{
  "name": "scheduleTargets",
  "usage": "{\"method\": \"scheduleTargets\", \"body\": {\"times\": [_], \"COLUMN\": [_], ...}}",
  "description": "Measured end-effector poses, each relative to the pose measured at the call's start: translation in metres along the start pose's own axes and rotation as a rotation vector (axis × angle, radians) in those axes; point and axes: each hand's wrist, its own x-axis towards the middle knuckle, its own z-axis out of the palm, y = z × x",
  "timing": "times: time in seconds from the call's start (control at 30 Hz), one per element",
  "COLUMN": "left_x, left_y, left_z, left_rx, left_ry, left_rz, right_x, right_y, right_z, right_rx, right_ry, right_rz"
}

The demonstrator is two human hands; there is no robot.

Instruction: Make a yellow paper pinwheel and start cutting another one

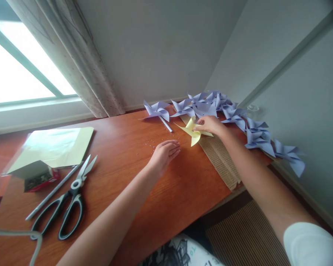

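A reddish-brown wooden surface runs up to a pale wall, with a bright window and a light curtain at the far left. Along the far right edge lies a row of lilac paper pinwheels, trailing toward the corner; one more lilac pinwheel on a white stick lies apart from them. A strip of woven burlap hangs over the near edge. The right hand rests on a yellow pinwheel lying on the burlap's far end, fingers pressed together and pinching its centre. The left hand lies flat on the wood just beside it, fingers together and holding nothing, near a scatter of tiny beads. At the left sit pale yellow paper sheets over a small red box, whose contents are too dim to tell. Nearby lie black-handled scissors and a white stick.
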Motion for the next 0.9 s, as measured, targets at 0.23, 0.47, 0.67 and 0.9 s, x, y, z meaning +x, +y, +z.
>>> {"method": "scheduleTargets", "body": {"times": [0.23, 0.47, 0.67, 0.9], "left_x": [-0.018, -0.030, -0.032, -0.033], "left_y": [0.004, 0.004, 0.001, -0.002], "left_z": [-0.022, -0.036, -0.042, -0.045], "left_rx": [0.014, 0.023, 0.022, 0.019], "left_ry": [0.016, 0.001, -0.044, -0.082], "left_rz": [0.009, 0.028, 0.049, 0.071], "right_x": [-0.010, -0.029, -0.054, -0.075], "right_y": [0.013, 0.049, 0.074, 0.099], "right_z": [-0.030, -0.043, -0.029, -0.009], "right_rx": [0.053, 0.312, 0.331, 0.200], "right_ry": [0.196, 0.401, 0.410, 0.329], "right_rz": [0.004, 0.064, 0.168, 0.277]}}
